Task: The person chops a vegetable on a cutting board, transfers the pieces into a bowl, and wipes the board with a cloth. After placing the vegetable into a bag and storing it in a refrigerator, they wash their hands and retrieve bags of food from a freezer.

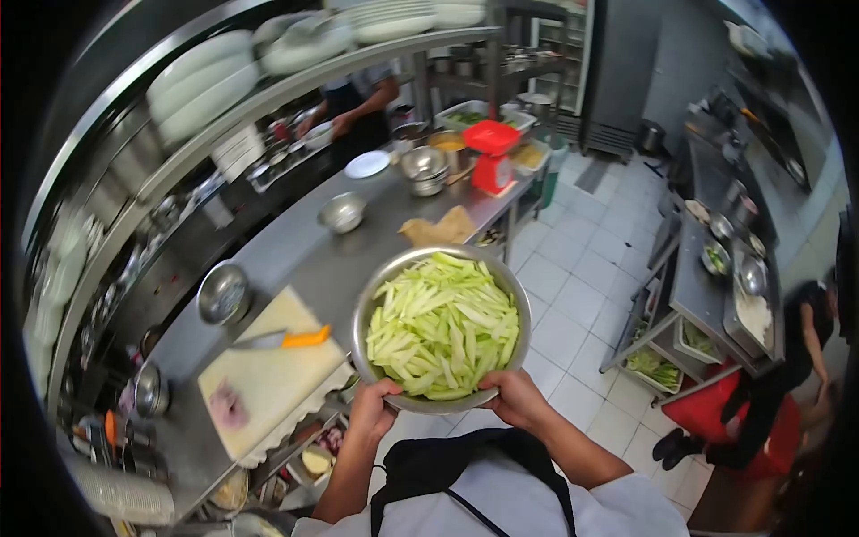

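I hold a round steel bowl (369,304) in front of my chest, above the floor beside the counter. It is heaped with pale green vegetable strips (443,327). My left hand (374,407) grips the near rim on the left, thumb over the edge. My right hand (514,396) grips the near rim on the right. A white cutting board (268,380) lies on the steel counter (295,246) to my left, with an orange-handled knife (282,339) on it.
Steel bowls (223,293) (344,212), a white plate (367,164) and a red scale (491,154) stand on the counter. Plates fill the shelf above. One person works at the far end (358,103); another crouches at the right (787,367) by a second steel table (707,286).
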`<state>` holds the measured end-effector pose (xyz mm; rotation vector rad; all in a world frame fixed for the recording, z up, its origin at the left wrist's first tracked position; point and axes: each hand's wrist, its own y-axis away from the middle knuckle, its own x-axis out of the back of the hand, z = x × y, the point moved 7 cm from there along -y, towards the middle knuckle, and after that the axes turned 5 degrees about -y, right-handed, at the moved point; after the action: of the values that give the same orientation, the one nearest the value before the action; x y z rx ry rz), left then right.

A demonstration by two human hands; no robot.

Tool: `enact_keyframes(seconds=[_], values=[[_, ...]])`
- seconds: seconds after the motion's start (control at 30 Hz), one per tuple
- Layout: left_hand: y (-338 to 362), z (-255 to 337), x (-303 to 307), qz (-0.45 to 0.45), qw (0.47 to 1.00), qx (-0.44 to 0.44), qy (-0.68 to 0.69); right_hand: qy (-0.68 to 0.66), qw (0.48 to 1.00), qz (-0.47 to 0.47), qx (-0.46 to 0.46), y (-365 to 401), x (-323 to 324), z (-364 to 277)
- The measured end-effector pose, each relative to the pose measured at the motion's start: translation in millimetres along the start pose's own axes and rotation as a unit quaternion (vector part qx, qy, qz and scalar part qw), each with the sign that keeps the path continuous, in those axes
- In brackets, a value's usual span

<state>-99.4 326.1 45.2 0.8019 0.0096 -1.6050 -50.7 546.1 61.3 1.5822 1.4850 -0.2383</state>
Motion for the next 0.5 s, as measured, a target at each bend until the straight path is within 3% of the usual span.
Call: enact_keyframes(seconds=[0.23,0.33,0.37,0.4,0.5], values=[[-42,27,35,-0.241,0.967,0.059,-0.056,-0.149,0.977,0.086,0.129,-25,-2,70],[-90,16,59,-0.19,0.97,0.062,-0.139,-0.192,0.961,0.103,0.172,-55,30,78],[-117,3,83,-0.143,0.97,0.061,-0.187,-0.205,0.956,0.103,0.184,-70,45,83],[-148,1,148,-0.147,0.966,0.059,-0.206,-0.207,0.951,0.11,0.202,-110,39,125],[-203,-11,192,-0.13,0.959,0.064,-0.244,-0.22,0.942,0.113,0.225,-154,67,141]])
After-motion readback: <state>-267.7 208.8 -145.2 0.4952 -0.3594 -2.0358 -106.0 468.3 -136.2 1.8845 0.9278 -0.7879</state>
